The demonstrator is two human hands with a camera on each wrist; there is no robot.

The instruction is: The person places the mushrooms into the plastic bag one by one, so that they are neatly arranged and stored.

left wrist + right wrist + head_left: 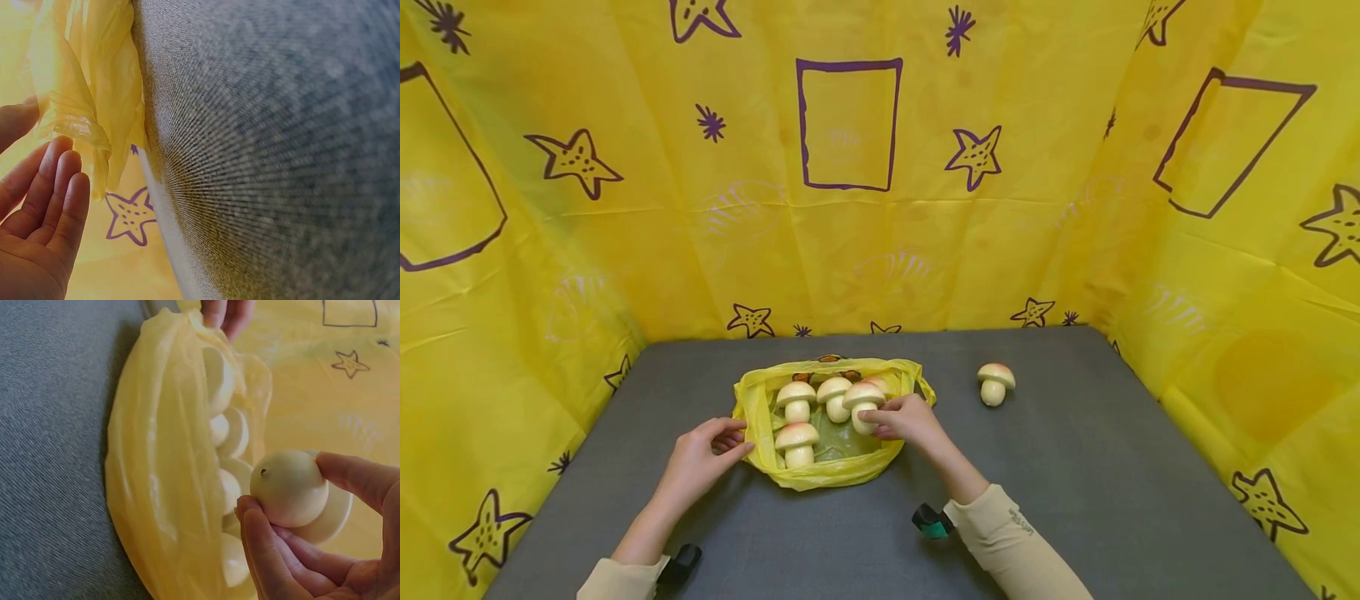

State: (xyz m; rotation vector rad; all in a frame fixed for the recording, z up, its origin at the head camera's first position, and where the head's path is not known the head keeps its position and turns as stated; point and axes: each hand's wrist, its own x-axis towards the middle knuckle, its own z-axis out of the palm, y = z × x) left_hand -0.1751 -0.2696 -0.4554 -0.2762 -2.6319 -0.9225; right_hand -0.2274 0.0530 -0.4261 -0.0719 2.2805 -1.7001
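A yellow plastic bag (820,479) stands with its mouth spread wide, holding several toy mushrooms (797,440) with cream stems and pinkish caps. My right hand (910,419) pinches another toy mushroom (863,396) by its stem, cap up, over the right side of the bag's mouth. In the right wrist view the rounded stem end (289,487) faces the camera between thumb and fingers. At the bag's left rim, my left hand (700,458) holds the thin plastic (75,119) between thumb and fingertips. One more mushroom (996,385) stands upright on the table, right of the bag.
The grey table (1075,467) reaches back to yellow cloth walls (850,275) with purple stars and frames drawn on them. These walls close off the left, back and right. Dark wrist-worn devices (931,522) sit at both cuffs.
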